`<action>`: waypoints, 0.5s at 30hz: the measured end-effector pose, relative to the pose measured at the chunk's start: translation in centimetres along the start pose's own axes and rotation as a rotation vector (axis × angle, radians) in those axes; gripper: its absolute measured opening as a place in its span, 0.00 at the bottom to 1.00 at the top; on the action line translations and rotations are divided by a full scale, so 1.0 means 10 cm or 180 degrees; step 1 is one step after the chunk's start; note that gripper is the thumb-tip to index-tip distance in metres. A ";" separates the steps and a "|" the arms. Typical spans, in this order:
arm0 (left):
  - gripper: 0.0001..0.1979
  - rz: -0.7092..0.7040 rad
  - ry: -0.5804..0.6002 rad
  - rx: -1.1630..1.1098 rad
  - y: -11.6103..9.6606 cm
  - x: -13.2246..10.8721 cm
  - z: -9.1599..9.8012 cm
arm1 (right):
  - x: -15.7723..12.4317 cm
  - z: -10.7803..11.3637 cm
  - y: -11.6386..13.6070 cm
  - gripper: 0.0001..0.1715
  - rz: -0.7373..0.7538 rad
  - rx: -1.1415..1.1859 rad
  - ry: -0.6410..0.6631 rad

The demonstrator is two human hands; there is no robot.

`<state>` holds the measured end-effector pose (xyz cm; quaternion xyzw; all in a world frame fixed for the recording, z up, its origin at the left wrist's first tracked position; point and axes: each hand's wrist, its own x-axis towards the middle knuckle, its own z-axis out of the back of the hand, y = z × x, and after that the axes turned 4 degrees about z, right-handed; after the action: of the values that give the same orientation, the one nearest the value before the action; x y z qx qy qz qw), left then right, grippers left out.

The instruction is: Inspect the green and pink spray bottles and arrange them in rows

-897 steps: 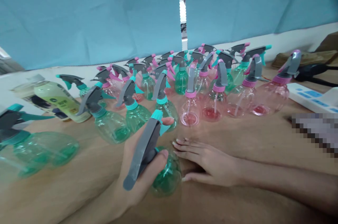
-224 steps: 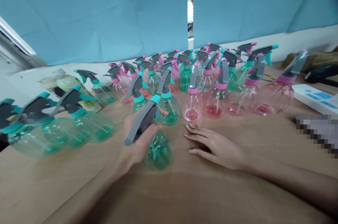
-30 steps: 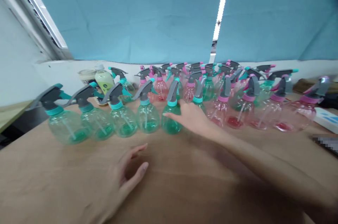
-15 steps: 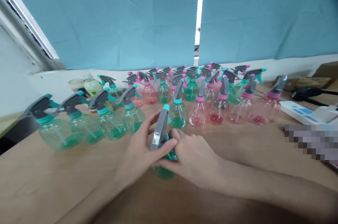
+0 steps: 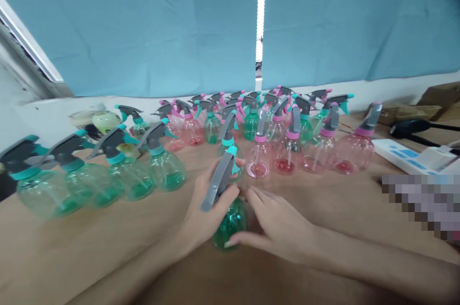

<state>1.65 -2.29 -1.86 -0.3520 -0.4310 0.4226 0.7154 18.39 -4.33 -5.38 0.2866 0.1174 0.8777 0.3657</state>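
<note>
A green spray bottle (image 5: 230,223) with a grey and teal trigger head stands in front of me, tilted slightly. My left hand (image 5: 212,204) is closed around its neck just below the head, thumb across the front. My right hand (image 5: 280,221) is at the bottle's right side, its thumb lying on the lower body and its fingers bent against the upper right edge. Their tips are partly hidden, and table shows between thumb and fingers. Just behind is another green spray bottle (image 5: 227,143), partly covered by the held one.
Several green spray bottles (image 5: 167,168) line the left. Pink spray bottles (image 5: 258,159) stand right of centre, with mixed ones behind. A white power strip (image 5: 402,156) and a black cable plug (image 5: 409,128) lie at right. A blue curtain (image 5: 161,27) hangs behind the wooden table (image 5: 118,247).
My right hand has loosened and drawn slightly right, its thumb now lower on the bottle, uncovering more of the green body. My left hand keeps its hold. The view has shifted a little right.
</note>
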 end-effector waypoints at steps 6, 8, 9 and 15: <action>0.20 -0.0047 0.0115 -0.0021 -0.05 0.13 -0.03 | -0.18 0.01 -0.41 0.44 0.0105 0.0151 0.0555; 0.20 -0.0097 0.0145 -0.0096 -0.07 0.16 -0.03 | -0.20 -0.02 -0.51 0.48 0.0085 0.0169 0.0685; 0.20 -0.0116 0.0134 -0.0102 -0.07 0.17 -0.03 | -0.21 -0.03 -0.54 0.50 0.0080 0.0172 0.0715; 0.16 0.0095 0.0135 0.0279 0.01 0.17 0.01 | -0.22 -0.11 -0.61 0.51 0.0052 0.0235 0.0779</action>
<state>2.00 -0.67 -1.35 -0.3356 -0.3915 0.4442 0.7326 22.51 -1.61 -9.70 0.1915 0.1910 0.9041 0.3307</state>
